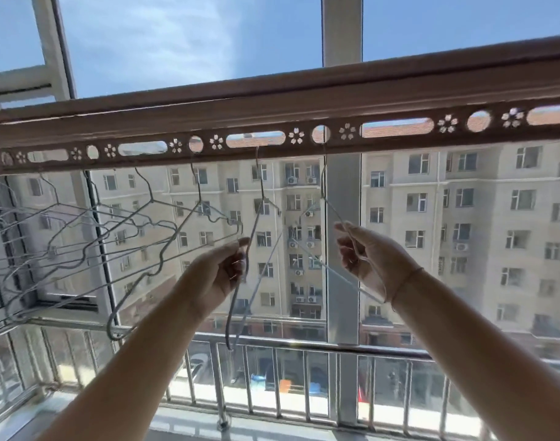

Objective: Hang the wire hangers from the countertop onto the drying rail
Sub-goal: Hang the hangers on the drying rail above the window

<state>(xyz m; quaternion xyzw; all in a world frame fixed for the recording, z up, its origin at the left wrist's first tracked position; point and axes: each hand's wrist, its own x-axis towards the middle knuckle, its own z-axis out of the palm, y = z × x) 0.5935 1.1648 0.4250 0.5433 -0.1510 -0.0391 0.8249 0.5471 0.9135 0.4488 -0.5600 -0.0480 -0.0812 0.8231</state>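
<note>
Left of the left grip (221,272), several thin grey wire hangers (150,194) are already hanging from the brown perforated metal drying rail (304,103). That grip is pinching a slanting wire hanger (255,229), seemingly hooked above it. The right grip (367,259) is clasping the rightmost wire hanger (332,208), likewise hooked overhead. The counter isn't showing, so I cannot tell what's left.

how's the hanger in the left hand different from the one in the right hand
The left hanger hooks at an oval slot of the rail; the right hanger at a round hole. The left hanger hangs steeply down; the right hanger slants down to the right. Both are thin wire, held by the left hand and right hand.
</note>
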